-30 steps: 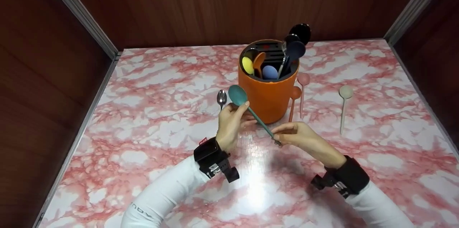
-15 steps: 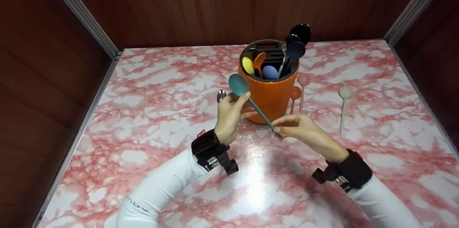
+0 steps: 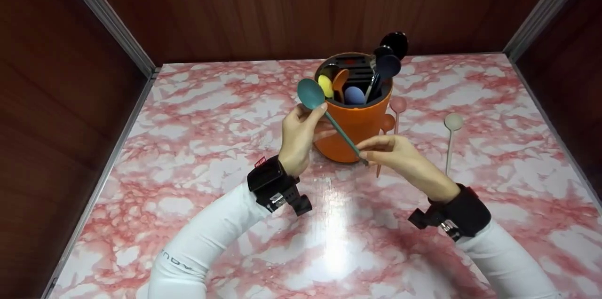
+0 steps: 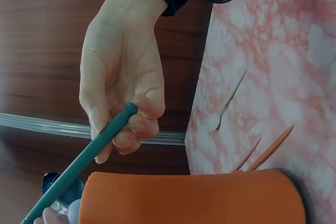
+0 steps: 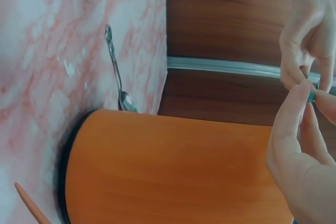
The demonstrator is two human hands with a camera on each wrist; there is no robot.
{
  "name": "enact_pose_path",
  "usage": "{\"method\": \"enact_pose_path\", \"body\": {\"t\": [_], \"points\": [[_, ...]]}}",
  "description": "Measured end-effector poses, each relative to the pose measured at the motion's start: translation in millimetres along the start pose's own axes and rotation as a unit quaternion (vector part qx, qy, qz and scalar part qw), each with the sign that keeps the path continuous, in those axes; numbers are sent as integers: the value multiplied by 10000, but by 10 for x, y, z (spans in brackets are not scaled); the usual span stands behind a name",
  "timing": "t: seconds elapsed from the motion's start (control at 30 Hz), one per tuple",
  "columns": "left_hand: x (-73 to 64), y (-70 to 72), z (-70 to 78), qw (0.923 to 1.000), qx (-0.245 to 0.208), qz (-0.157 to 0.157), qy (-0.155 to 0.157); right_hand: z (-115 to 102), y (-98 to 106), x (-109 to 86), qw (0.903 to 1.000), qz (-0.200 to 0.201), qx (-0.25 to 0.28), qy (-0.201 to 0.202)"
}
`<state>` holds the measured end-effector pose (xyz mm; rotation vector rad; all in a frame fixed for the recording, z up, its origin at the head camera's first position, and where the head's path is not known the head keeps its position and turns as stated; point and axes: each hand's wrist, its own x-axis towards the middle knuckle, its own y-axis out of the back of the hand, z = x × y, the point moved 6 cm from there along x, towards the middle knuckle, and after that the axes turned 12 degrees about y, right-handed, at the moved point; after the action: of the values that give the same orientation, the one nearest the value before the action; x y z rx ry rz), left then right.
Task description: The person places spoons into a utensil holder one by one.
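Observation:
A teal spoon (image 3: 310, 93) is held slantwise in front of the orange utensil holder (image 3: 352, 137), its bowl up at the left beside the holder's rim. My left hand (image 3: 299, 134) pinches it just below the bowl between thumb and fingers. Near the lower end of the handle, my right hand (image 3: 400, 160) grips it with its fingertips. The left wrist view has the handle (image 4: 73, 169) running up to that right hand (image 4: 123, 66). Several spoons stand in the holder, among them a yellow one (image 3: 324, 86), an orange one (image 3: 339, 80) and a periwinkle one (image 3: 354, 95).
Right of the holder lie an orange spoon (image 3: 388, 122), a pink spoon (image 3: 398, 104) and a pale spoon (image 3: 454, 121) on the marbled table. A metal spoon (image 5: 116, 72) lies left of the holder, seen in the right wrist view. Wooden panels (image 3: 301, 7) enclose the table.
Both hands have risen with the teal spoon, bringing its bowl from the holder's side up to its rim. The left hand now hides the metal spoon in the head view.

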<state>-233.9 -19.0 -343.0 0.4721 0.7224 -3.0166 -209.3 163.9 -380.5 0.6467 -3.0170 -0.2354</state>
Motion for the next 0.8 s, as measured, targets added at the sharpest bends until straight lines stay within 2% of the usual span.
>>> {"method": "enact_pose_path", "body": {"t": [0.3, 0.57, 0.8], "points": [[36, -84, 134, 9998, 86, -76, -149, -98, 83, 51, 9997, 166, -67, 192], [64, -135, 240, 9993, 226, -39, -300, -192, 98, 81, 9984, 174, 269, 458], [85, -179, 417, 9983, 111, -37, -567, -155, 129, 73, 9989, 185, 201, 390]]}}
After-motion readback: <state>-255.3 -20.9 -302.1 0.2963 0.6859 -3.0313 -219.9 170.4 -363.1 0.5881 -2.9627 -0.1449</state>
